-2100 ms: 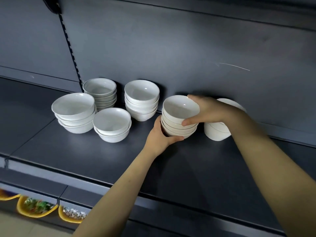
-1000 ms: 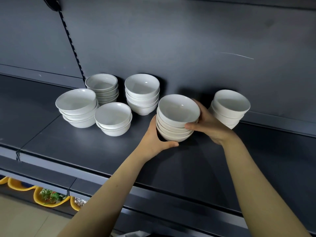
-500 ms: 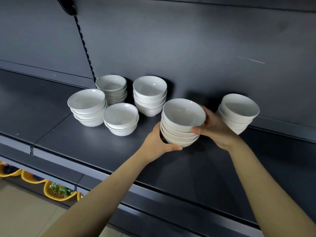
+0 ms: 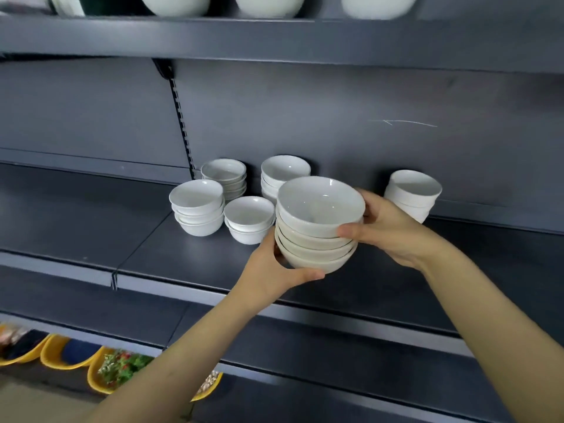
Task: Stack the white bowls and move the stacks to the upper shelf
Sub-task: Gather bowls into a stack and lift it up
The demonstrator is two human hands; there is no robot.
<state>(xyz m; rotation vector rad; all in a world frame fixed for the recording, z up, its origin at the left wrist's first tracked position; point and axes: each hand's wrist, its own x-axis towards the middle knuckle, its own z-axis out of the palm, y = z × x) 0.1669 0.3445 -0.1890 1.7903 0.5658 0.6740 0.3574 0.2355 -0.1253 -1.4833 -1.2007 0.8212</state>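
Head view: the held stack [image 4: 317, 227] of nested white bowls stands mouth-up. Its long axis is near vertical, and the top bowl tips slightly toward the camera. It sits in front of the lower shelf [image 4: 146, 248], apparently clear of the shelf surface, with a shadow beneath it.

The left hand [image 4: 271, 273] cups the stack's lower left side in a curled grip, thumb lying under the base. The right hand [image 4: 387, 230] grips the right side, thumb pressed across the upper bowls and fingers wrapped behind. The stack is therefore between the two grips and in contact with both.

Four stacks [image 4: 198, 209] stand grouped on the lower shelf just left of and behind the held stack. The rear one is partly hidden by it. A further right stack [image 4: 412, 193] stands against the back panel [image 4: 335, 117], just beyond the right hand's fingers.

Open shelf surface lies to the right and toward the front lip. The upper shelf [image 4: 274, 38] runs overhead, its front edge above the held stack, with white bowls [image 4: 268, 4] on it. Yellow bins [image 4: 61, 355] show below.
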